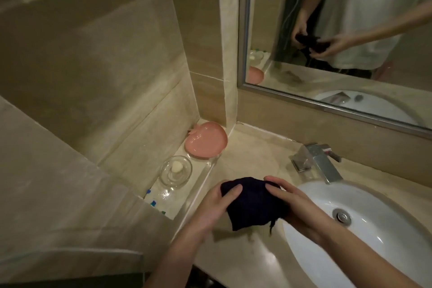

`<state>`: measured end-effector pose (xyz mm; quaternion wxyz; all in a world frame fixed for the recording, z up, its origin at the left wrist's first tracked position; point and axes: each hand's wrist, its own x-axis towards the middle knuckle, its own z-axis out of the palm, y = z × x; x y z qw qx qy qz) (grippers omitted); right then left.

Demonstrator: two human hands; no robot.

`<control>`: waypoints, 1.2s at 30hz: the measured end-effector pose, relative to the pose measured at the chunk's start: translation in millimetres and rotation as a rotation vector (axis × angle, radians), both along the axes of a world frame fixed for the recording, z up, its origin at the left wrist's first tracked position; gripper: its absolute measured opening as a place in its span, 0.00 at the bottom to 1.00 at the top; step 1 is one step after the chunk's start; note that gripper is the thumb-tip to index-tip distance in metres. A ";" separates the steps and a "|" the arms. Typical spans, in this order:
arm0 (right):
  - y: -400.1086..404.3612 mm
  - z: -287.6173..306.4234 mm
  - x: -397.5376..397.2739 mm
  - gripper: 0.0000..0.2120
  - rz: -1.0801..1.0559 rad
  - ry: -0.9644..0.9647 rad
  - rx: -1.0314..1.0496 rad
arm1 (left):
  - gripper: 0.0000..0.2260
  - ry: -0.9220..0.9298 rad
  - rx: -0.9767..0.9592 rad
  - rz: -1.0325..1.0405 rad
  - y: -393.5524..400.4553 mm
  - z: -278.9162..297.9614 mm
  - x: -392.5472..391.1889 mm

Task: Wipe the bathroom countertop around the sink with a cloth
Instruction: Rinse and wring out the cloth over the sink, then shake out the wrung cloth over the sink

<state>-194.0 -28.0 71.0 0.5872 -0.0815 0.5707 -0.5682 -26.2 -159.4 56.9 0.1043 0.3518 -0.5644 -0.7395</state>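
The dark cloth [251, 203] is held bunched above the desk [252, 154], just left of the sink [364, 215]. The left hand [217, 203] grips its left side with the thumb on top; the right hand [292, 201] curls round its right side. The step appears to be gathering the cloth into a pad. It would go best folded flat, then pressed down and swept along the sink's rim toward the back corner, steering clear of the pink dish [205, 139], glass bowl [175, 171] and faucet [318, 159].
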 end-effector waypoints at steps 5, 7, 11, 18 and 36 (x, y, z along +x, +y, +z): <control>-29.3 -16.4 8.4 0.18 -0.124 -0.073 -0.074 | 0.19 0.116 0.166 0.219 0.5 -16.7 -8.3; -46.3 -19.0 6.1 0.14 -0.086 0.030 -0.064 | 0.20 0.130 0.159 0.322 -8.1 -23.5 -12.3; -107.1 -27.5 -3.5 0.09 -0.020 0.274 -0.047 | 0.19 0.101 0.113 0.495 -46.4 -33.3 -22.8; -230.5 -46.2 -24.7 0.15 -0.105 0.254 -0.037 | 0.11 0.059 0.031 0.799 -127.6 -33.8 -57.9; -273.4 -103.3 -49.9 0.30 0.523 1.506 -0.150 | 0.24 -0.839 -0.973 0.307 -173.3 -85.7 -66.6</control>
